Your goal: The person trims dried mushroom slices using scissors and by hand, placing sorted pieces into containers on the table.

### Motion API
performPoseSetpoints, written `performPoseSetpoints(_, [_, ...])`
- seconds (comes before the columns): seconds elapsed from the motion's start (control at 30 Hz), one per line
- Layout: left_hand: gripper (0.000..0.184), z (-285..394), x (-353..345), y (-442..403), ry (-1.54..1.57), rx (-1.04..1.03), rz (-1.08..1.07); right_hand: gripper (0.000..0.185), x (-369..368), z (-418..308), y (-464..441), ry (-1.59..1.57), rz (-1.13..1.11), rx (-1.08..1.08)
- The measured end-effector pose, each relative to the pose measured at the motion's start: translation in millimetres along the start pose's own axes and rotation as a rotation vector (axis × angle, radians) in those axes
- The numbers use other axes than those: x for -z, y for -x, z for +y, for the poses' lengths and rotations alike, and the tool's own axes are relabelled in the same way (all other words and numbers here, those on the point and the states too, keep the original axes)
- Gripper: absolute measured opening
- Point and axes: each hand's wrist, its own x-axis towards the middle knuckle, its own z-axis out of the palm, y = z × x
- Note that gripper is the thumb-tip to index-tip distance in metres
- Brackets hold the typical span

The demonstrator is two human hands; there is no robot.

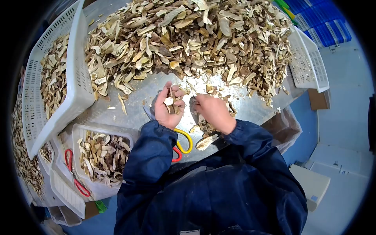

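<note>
My left hand (169, 109) is turned palm up over the metal table, its fingers curled around a few dried mushroom slices (169, 101). Just to its right, my right hand (213, 111) points down with the fingers pinched together; whether anything is between the fingertips is hidden. Under and beside the right hand lie loose mushroom pieces (206, 124), and one long pale slice (206, 142) rests near the table's front edge. Scissors with one yellow and one red handle (185, 141) lie partly beneath my left wrist and sleeve.
A large heap of dried mushroom slices (188, 39) covers the back of the table (135, 105). White perforated baskets stand left (76, 88) and right (313, 58). Near my left sleeve sit a clear tub (76, 137) of slices and red-handled scissors (75, 178). A lined bin (288, 129) stands at right.
</note>
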Motion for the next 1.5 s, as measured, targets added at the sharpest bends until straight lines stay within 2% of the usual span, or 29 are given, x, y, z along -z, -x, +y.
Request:
performPoseSetpoints(0.1, [0.019,0.5,-0.1,0.1,-0.005,-0.005,0.015,0.016,-1.2,-1.1,1.1,-0.084,0.082,0.152])
performPoseSetpoints(0.2, [0.017,0.1,-2.1,0.6,-0.008,-0.007,0.02,0.011,25.7,15.2,2.4,-0.864,-0.091,-0.119])
performPoseSetpoints(0.23, [0.017,0.1,-2.1,1.3,-0.008,-0.01,0.025,0.011,28.7,42.4,6.0,-1.408,-0.255,-0.318])
performPoseSetpoints(0.27, [0.017,0.1,-1.6,1.5,-0.012,-0.005,0.007,0.014,24.1,64.9,7.0,-1.618,-0.158,-0.208])
performPoseSetpoints(0.33, [0.017,-0.3,-0.1,0.7,-0.024,0.015,-0.028,0.021,25.7,88.0,6.2,-1.825,-0.041,-0.067])
performPoseSetpoints(0.37, [0.018,1.3,2.8,-1.2,-0.07,0.051,-0.011,0.021,28.8,102.1,10.0,-1.976,-0.058,-0.182])
performPoseSetpoints(0.43, [0.02,0.3,7.4,-3.7,-0.157,0.13,0.032,0.022,37.2,92.3,5.5,-2.021,0.14,-0.445])
performPoseSetpoints(0.47, [0.023,-4.6,5.6,-3.2,-0.235,0.151,0.078,0.023,40.0,84.1,4.2,-2.052,0.119,-0.403])
performPoseSetpoints(0.5, [0.026,-12.0,-6.8,-0.9,-0.315,0.17,0.122,0.026,52.8,58.6,2.5,-1.939,0.197,-0.437])
performPoseSetpoints(0.53, [0.029,-17.3,-13.0,1.0,-0.396,0.19,0.169,0.027,52.2,47.4,-3.1,-1.899,0.136,-0.334])
performPoseSetpoints(0.6, [0.033,-14.2,-2.5,-1.4,-0.414,0.221,0.092,0.03,55.8,10.6,-8.4,-1.874,-0.014,-0.076])
performPoseSetpoints(0.63, [0.035,-14.6,-3.1,-1.5,-0.422,0.234,0.054,0.031,51.7,-1.3,-11.1,-1.751,0.008,-0.112])
performPoseSetpoints(0.67, [0.036,-15.1,-5.7,0.3,-0.438,0.21,0.127,0.033,47.5,-11.5,-16.0,-1.664,0.024,-0.067])
performPoseSetpoints(0.7, [0.037,-16.3,-8.2,0.2,-0.407,0.203,0.108,0.034,45.9,-16.8,-19.5,-1.575,0.038,-0.021])
performPoseSetpoints(0.77, [0.037,-16.6,-10.5,0.0,-0.342,0.184,0.07,0.037,50.2,-11.6,-23.0,-1.596,-0.002,0.065])
performPoseSetpoints(0.8, [0.037,-15.7,-11.7,1.9,-0.396,0.146,0.139,0.038,48.9,-5.8,-23.9,-1.596,0.127,0.108])
performPoseSetpoints(0.9, [0.033,-7.2,6.7,-1.2,-0.28,0.172,0.041,0.034,57.9,37.8,-12.6,-1.517,0.299,0.013])
performPoseSetpoints(0.97, [0.031,-4.0,10.2,-3.9,-0.225,0.182,0.014,0.028,58.9,75.3,-0.8,-1.24,0.35,-0.159])
performPoseSetpoints(1.07, [0.029,-2.7,13.1,-3.7,-0.158,0.189,-0.003,0.024,55.1,103.7,17.2,-0.856,0.25,-0.481])
performPoseSetpoints(1.17, [0.026,-2.0,14.3,-3.6,-0.129,0.17,-0.019,0.023,34.0,115.2,33.8,-0.152,0.33,-0.333])
performPoseSetpoints(1.2, [0.025,-3.4,12.6,-3.4,-0.121,0.15,-0.035,0.023,26.1,115.1,36.3,-0.194,0.345,-0.253])
performPoseSetpoints(1.23, [0.025,-4.3,8.8,-2.1,-0.116,0.127,-0.05,0.021,33.6,97.7,36.3,-0.297,0.25,-0.237])
performPoseSetpoints(1.33, [0.021,-7.9,0.0,-1.9,-0.067,0.062,-0.099,0.021,36.6,48.1,37.3,-0.263,0.323,-0.149])
performPoseSetpoints(1.37, [0.021,-9.1,-3.1,-0.5,-0.05,0.046,-0.133,0.02,29.0,36.4,36.8,-0.349,0.334,-0.059])
performPoseSetpoints(1.4, [0.02,-11.2,-13.1,2.0,-0.025,0.011,-0.079,0.019,22.7,21.7,39.2,-0.464,0.193,-0.062])
performPoseSetpoints(1.43, [0.019,-8.6,-19.4,4.8,0.022,0.016,-0.115,0.017,16.6,9.7,37.9,-0.356,0.142,0.118])
performPoseSetpoints(1.5, [0.018,-5.4,-30.4,11.6,0.123,0.03,-0.188,0.016,11.8,-14.5,37.8,-0.241,-0.014,0.182])
